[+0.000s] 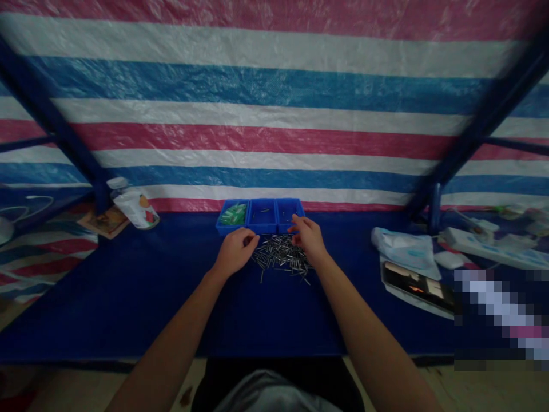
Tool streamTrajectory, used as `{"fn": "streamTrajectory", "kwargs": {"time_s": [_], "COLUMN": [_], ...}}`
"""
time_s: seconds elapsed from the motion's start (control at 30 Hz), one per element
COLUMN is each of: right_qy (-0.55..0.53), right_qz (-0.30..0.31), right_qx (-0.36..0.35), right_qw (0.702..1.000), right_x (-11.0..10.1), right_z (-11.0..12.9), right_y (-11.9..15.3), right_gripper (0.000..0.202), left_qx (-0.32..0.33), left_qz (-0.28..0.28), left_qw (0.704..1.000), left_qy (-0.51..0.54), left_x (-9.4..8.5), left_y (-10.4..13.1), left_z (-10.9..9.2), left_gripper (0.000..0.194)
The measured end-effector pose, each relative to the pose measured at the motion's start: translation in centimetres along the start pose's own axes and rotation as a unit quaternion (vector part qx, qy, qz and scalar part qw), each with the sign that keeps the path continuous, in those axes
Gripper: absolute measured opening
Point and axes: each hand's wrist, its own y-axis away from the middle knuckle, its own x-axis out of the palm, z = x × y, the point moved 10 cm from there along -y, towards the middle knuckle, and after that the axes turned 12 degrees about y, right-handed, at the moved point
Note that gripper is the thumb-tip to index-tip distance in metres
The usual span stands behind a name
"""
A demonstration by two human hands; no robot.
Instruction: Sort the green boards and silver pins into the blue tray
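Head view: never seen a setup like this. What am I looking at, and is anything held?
No machine here: these are a person's own bare hands, filmed by one camera worn on the head, looking forward and down. On the blue table lies a loose pile of thin metal pieces. Beyond it stand three blue bins in a row; the leftmost contains green pieces. The left hand is at the pile's left edge, the right hand at its right. Whether either holds a piece is too small to tell.

Striped tarpaulin (274, 137), a blue workbench (268, 320), parts bins (262, 228) and metal pins (281, 252) suggest a makeshift workshop
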Motion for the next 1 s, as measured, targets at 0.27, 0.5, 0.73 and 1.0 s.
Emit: {"fn": "streamTrajectory", "kwargs": {"time_s": [0.27, 0.5, 0.73, 1.0], "right_qy": [0.227, 0.277, 0.311, 0.324], "right_qz": [-0.015, 0.006, 0.033, 0.081], "right_qx": [-0.204, -0.245, -0.28, -0.338], "right_qw": [0.952, 0.929, 0.907, 0.88], "right_x": [1.7, 2.9, 4.0, 5.6], "right_z": [3.0, 3.6, 4.2, 4.8], "right_y": [1.3, 2.3, 3.2, 4.4], "right_gripper": [0.026, 0.021, 0.02, 0.021], "left_qx": [-0.008, -0.011, -0.037, -0.057], "left_qz": [0.1, 0.086, 0.05, -0.032], "left_qw": [0.994, 0.996, 0.998, 0.986], "left_qy": [-0.042, -0.024, 0.029, 0.152], "left_x": [2.4, 2.5, 1.6, 0.0], "left_y": [0.6, 0.5, 0.1, -0.3], "left_z": [0.7, 0.9, 1.0, 1.8], "left_gripper": [0.013, 0.011, 0.013, 0.017]}}
